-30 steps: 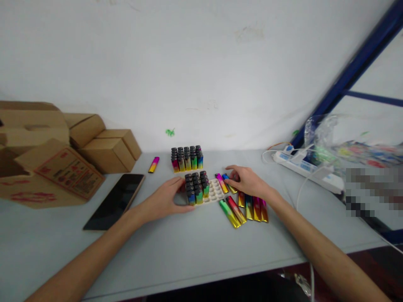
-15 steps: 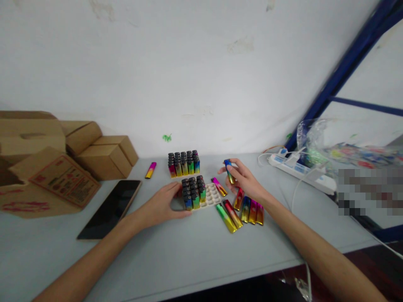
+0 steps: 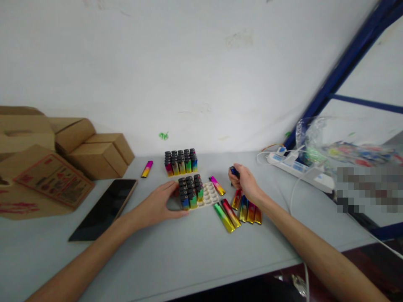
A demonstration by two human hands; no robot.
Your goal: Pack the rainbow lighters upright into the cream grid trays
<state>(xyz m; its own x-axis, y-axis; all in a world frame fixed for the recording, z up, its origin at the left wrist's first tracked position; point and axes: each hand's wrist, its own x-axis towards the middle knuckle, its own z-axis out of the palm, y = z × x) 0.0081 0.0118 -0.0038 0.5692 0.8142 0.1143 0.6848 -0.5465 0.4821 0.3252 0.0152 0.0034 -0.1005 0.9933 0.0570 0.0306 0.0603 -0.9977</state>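
My right hand (image 3: 244, 180) is closed around a blue lighter (image 3: 234, 171), held above the table with its dark top end showing over the fist. With thumb in front and fingers behind, my left hand (image 3: 159, 203) grips the left end of a white lighter tray (image 3: 209, 193). Lighters with black tops (image 3: 190, 191) stand upright in the tray's left part; its right part shows bare round sockets. Beside the tray lie a pink-and-yellow lighter (image 3: 217, 186), a green one (image 3: 224, 218), a red one (image 3: 231, 213) and several more (image 3: 251, 212) below my right hand.
A second filled set of lighters (image 3: 181, 162) stands behind, near the wall. One lighter (image 3: 147, 169) lies apart at left. A black tablet (image 3: 103, 209) and cardboard boxes (image 3: 97, 159) occupy the left side. A power strip (image 3: 299, 170) with cables sits at right.
My right hand has turned and closed into a fist around the blue lighter, which now stands more upright and a little lower. My left hand stays at the tray. The view shifts slightly.
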